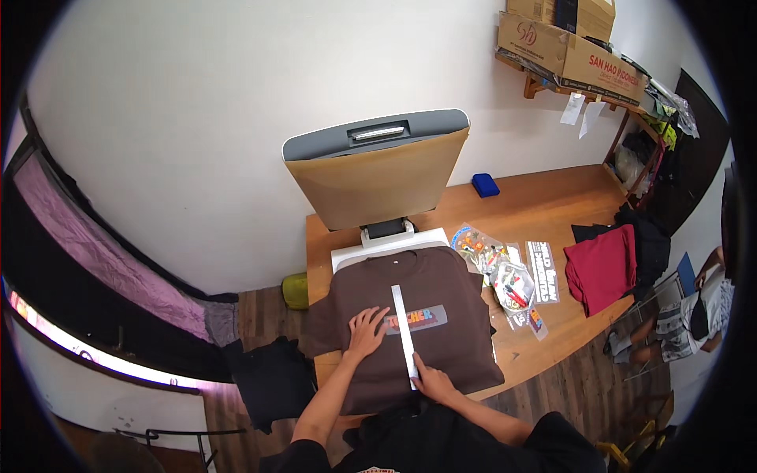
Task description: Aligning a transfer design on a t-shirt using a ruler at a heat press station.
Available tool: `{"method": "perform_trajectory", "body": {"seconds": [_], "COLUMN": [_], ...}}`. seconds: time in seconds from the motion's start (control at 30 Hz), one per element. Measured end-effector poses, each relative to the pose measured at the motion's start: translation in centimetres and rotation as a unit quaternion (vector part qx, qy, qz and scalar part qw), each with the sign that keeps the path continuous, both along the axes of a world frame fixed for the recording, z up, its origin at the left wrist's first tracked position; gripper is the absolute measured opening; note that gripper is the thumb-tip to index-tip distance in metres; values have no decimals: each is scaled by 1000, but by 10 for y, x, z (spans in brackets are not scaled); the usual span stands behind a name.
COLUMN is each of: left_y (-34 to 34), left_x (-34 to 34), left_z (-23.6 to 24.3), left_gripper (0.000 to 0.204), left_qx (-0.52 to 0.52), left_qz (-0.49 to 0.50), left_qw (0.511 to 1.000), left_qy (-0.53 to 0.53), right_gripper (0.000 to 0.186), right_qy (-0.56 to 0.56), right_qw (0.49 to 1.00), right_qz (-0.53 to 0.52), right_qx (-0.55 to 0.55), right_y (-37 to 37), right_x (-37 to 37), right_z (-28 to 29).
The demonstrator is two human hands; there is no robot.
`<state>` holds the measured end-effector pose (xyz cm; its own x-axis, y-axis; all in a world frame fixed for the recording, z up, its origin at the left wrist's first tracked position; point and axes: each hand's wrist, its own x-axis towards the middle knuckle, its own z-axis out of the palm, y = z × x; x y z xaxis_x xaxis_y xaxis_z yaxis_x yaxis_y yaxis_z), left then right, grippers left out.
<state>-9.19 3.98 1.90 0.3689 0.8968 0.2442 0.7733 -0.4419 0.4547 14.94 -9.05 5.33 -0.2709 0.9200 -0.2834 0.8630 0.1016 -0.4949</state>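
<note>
A dark brown T-shirt (465,339) lies spread over the lower plate of a heat press, its neckline at the far end. On its chest rests a clear transfer film (438,314) with colourful lettering. A metal ruler (400,303) crosses the film lengthwise down the shirt, slightly tilted. My right hand (434,382) grips the ruler's near end. Flat on the fabric, with fingers spread, my left hand (366,334) reaches the film's left edge. The press's upper plate (378,181), covered with a tan sheet, is raised beyond the shirt.
Right of the press, printed transfer sheets (542,272) and a plastic bag of small items (512,285) lie on the wooden table (576,193). Folded red cloth (603,268) sits farther right. A blue box (486,185) stands behind. Another person (698,315) is at far right.
</note>
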Motion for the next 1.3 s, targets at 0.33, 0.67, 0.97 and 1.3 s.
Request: {"method": "perform_trajectory", "body": {"seconds": [0.33,0.67,0.97,1.3], "left_y": [-6,-5,-5,-6], "left_x": [2,2,3,3], "left_z": [-10,-12,-12,-12], "left_gripper": [43,45,48,49], "left_qx": [56,56,48,56], "left_qz": [72,75,80,39], "left_qw": [995,995,996,998], "left_qy": [28,21,11,10], "right_gripper": [79,81,81,80], "right_qy": [26,34,41,45], "right_qw": [999,999,999,998], "right_qz": [3,16,20,27], "right_qx": [-19,-27,-29,-26], "right_y": [4,14,13,14], "right_x": [-20,-27,-24,-23], "right_z": [-10,-12,-10,-12]}}
